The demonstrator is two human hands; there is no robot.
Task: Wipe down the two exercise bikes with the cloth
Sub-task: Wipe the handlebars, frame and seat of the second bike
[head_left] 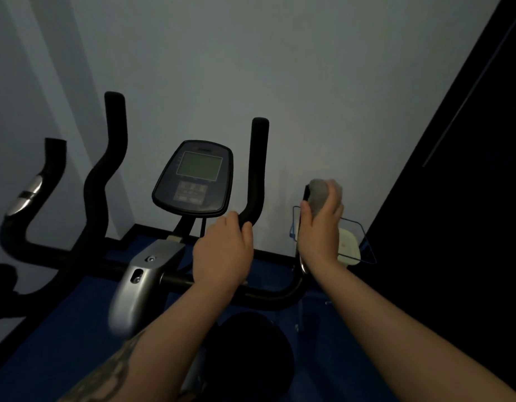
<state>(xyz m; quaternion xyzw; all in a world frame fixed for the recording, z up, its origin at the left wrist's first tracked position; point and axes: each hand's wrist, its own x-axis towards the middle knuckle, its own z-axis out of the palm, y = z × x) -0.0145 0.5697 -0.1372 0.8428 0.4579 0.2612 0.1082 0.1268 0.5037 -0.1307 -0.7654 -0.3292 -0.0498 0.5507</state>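
1. Two bikes are seen in the dim room: at the far left, a second bike's handlebar with a silver sensor patch, untouched; in the middle, the nearer bike with its console.
2. The left hand is curled round the bend of the inner handlebar post, apparently to steady the frame.
3. The right hand is wrapped round the outer right handle, with the grey cloth bunched under the fingers against the handle's top; this grip is closed on cloth and bar together.
4. The step in hand is judged to be the wiping of the right handle of the nearer bike. Next, a downward stroke along that bar is called for, then the crossbar, console and second bike.
5. Room is tight on the right: a wire basket sits just behind the handle, and a dark wall stands near. Open space is left above the handles towards the pale wall.
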